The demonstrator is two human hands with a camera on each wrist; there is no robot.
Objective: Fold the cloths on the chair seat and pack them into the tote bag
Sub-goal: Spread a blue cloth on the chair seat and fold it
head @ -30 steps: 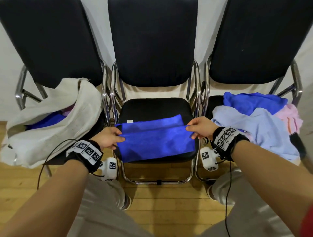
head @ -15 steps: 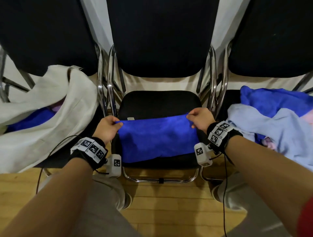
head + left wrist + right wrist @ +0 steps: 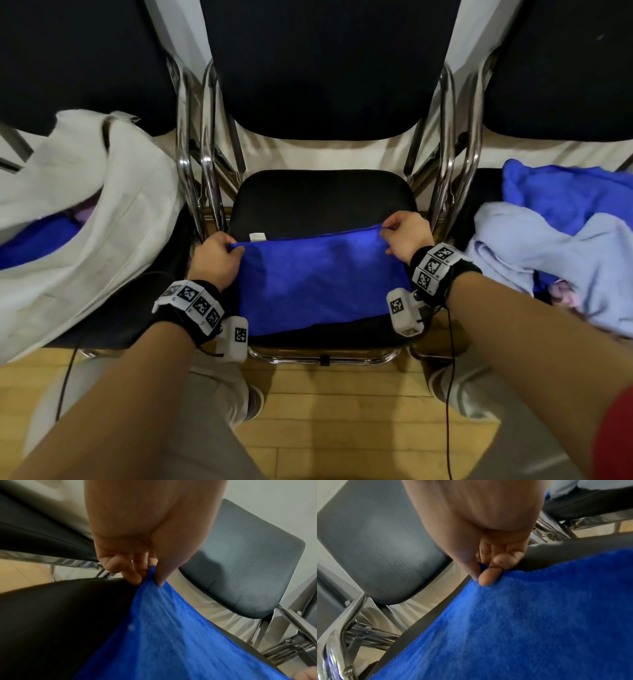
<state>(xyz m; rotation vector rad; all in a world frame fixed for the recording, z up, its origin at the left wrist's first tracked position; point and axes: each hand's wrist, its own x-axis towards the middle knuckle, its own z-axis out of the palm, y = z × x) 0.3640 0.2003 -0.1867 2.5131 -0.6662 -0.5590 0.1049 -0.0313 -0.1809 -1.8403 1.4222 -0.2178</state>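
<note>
Head view: blue cloth (image 3: 318, 284) lies on the middle chair seat (image 3: 322, 195), covering its 6 o'clock half. Left hand (image 3: 214, 262) pinches the far corner at 9 o'clock, right hand (image 3: 406, 236) pinches the far corner at 3 o'clock; far edge lifted slightly, taut between them. Tote bag (image 3: 85, 212) slumps open on the chair at 9 o'clock, blue cloth already inside. Unfolded pile (image 3: 555, 246) on the chair at 3 o'clock. Step looks like mid-fold of this cloth; next move likely needs both corners carried together toward 6 o'clock, edges matched, then a crosswise fold before bagging. Small white tag (image 3: 257, 237) at the cloth's far edge, no readable text. Wristbands carry square black-white markers, no words.

Left wrist view: thumb and fingers (image 3: 132, 574) narrow, nipping the cloth corner; cloth runs off toward 5 o'clock over the black seat.

Right wrist view: thumb and fingertips (image 3: 486, 578) closed tight on the corner; other fingers curled. No brands visible.
</note>
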